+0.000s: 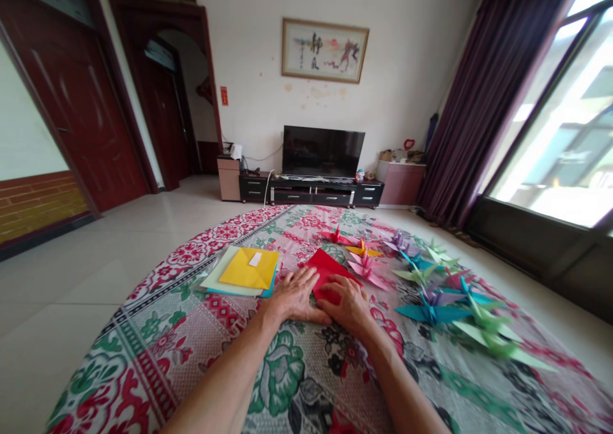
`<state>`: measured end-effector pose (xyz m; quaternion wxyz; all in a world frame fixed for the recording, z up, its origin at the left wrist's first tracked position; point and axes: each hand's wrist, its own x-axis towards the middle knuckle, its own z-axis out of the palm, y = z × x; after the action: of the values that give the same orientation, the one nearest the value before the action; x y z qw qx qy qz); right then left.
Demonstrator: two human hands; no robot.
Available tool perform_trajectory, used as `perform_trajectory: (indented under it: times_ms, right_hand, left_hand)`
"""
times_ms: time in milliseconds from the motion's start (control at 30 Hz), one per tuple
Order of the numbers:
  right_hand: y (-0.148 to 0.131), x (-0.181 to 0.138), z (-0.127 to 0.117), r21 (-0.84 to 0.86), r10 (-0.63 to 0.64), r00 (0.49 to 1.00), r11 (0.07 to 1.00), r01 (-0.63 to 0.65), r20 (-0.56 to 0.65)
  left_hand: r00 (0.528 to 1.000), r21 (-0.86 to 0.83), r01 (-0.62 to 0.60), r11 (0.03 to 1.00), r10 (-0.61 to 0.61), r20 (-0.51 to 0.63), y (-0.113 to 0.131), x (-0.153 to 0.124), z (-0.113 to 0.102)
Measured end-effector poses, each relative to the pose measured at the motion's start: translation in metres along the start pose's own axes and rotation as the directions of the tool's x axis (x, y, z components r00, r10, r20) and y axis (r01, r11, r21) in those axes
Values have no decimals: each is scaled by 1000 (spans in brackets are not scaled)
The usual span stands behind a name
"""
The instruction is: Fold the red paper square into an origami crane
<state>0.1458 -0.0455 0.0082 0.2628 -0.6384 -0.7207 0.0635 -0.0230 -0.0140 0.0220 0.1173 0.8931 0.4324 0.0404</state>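
the left hand [295,293] and right hand [347,301] rest, fingers loosely spread, on the red paper [329,265]. even, flat pressure from both should keep it from slipping.

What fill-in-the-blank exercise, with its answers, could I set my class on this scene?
1. The left hand and right hand rest on paper coloured ____.
2. Under a small white scrap, the uppermost sheet of the stack is ____.
3. Most folded cranes lie on the person's ____ side of the tablecloth.
4. The framed picture hangs above a black-screened ____.

Missing words: red; yellow; right; television.
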Motion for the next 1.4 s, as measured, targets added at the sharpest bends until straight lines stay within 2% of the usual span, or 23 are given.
perform_trajectory:
  times_ms: [267, 367, 567, 867, 1133, 1400]
  right_hand:
    - [-2, 0, -4, -30, -11, 999, 999, 13, 53]
    - [-3, -1, -6, -21, -22, 997, 1000, 23, 73]
    - [-3, -2, -5, -11, -8, 998, 1000, 9, 59]
    - [-1, -4, -7, 8, -49, 997, 999, 48, 52]
    - [6, -8, -13, 70, -108, 992, 992, 104, 58]
    - [-2, -13, -22, 76, -96, 981, 994, 84, 169]
  left_hand:
    - [1000, -142, -18, 990, 15, -25, -8, 1, -7]
    - [997, -203, -21, 979, 6, -75, -11, 3, -8]
    - [975, -102, -2, 995, -20, -220, -7, 6, 0]
    - [978, -65, -34, 997, 20, -208, -8, 6, 0]
    - [981, -76, -14, 997, -1, -195, -9, 7, 1]
    - [976, -106, -5, 994, -18, -218, -9, 8, 0]
